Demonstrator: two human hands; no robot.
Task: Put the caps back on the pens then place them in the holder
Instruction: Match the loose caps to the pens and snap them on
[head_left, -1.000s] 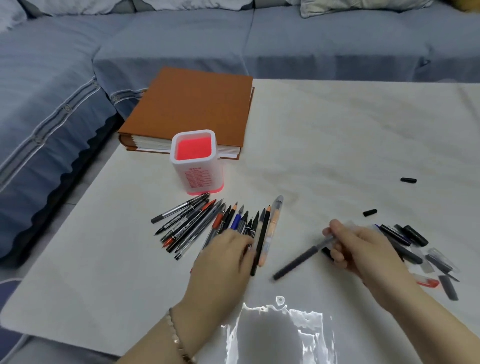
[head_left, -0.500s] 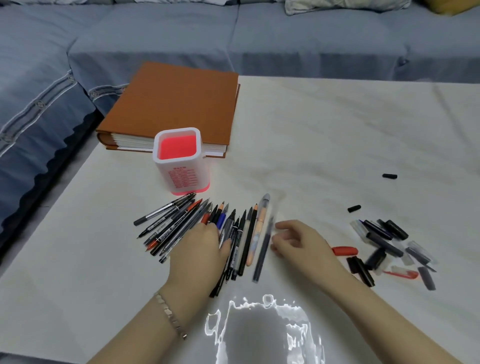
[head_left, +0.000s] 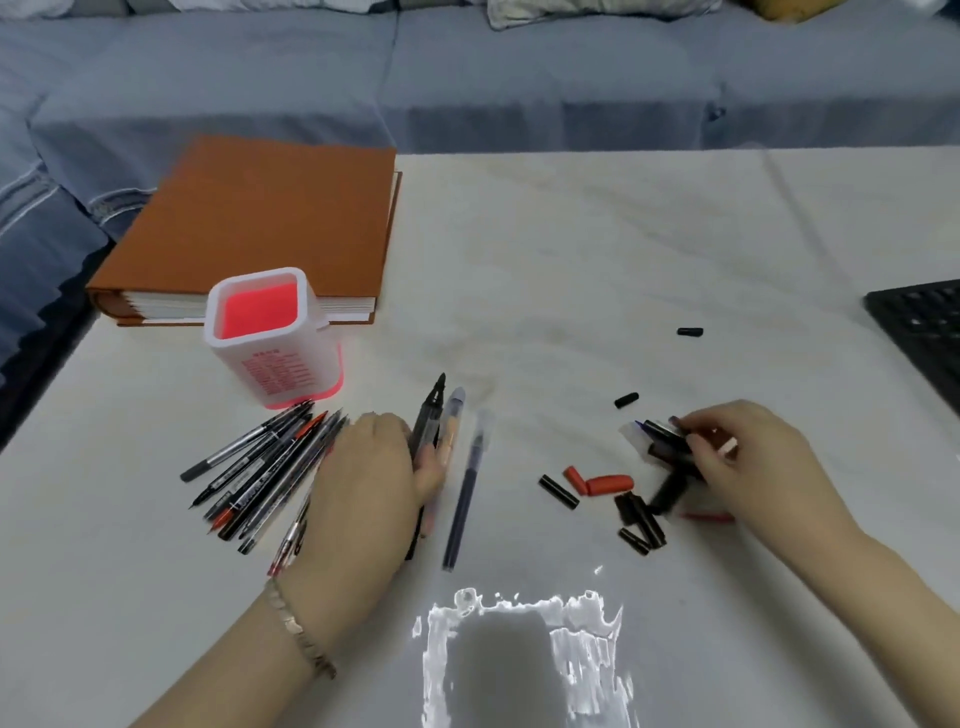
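A white pen holder (head_left: 278, 364) with a red inside stands upright at the table's left. Several uncapped pens (head_left: 260, 467) fan out on the table just in front of it. My left hand (head_left: 363, 499) lies over the right part of that fan, thumb and fingers closed round a black pen (head_left: 432, 410) whose tip points away from me. A peach pen (head_left: 451, 423) and a dark blue pen (head_left: 464, 499) lie just right of it. My right hand (head_left: 753, 457) is curled over a heap of loose caps (head_left: 641, 514); its grip is blurred.
Two red caps (head_left: 608, 483) lie left of the heap, and single black caps (head_left: 626, 400) (head_left: 690, 331) farther back. A thick orange book (head_left: 270, 218) lies behind the holder. A black keyboard (head_left: 924, 322) juts in at the right edge. A blue sofa (head_left: 519, 78) borders the table.
My right hand laid the dark blue pen down beside the fan and moved right onto the caps. My left hand closed on the black pen and slid it forward.
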